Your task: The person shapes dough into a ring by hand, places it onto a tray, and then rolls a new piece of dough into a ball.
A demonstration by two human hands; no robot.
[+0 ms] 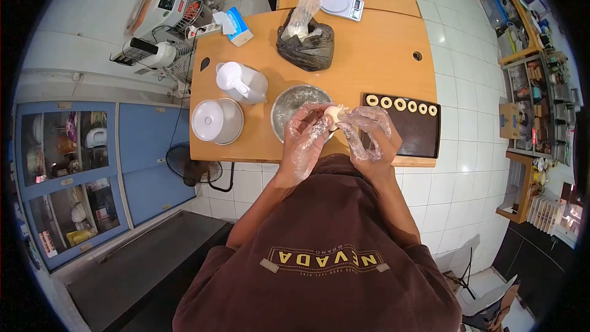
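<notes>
Between my two flour-dusted hands is a small pale piece of dough [334, 113], raised over the right side of a metal mixing bowl [284, 107]. My left hand [306, 138] is closed on the dough with its fingertips. The fingers of my right hand [372, 135] are curled and pinch at the dough from the other side. Flour coats the inside of the bowl; my hands hide part of it. To the right lies a dark baking tray [402, 128], with a row of several pale dough rings [400, 104] along its far edge.
Left of the bowl stand a white pitcher [243, 83] and a lidded white container [216, 121]. Behind are a black plastic bag [310, 52], a white kitchen scale [341, 6] and a blue-and-white box [238, 27]. The wooden table [381, 43] ends just in front of me.
</notes>
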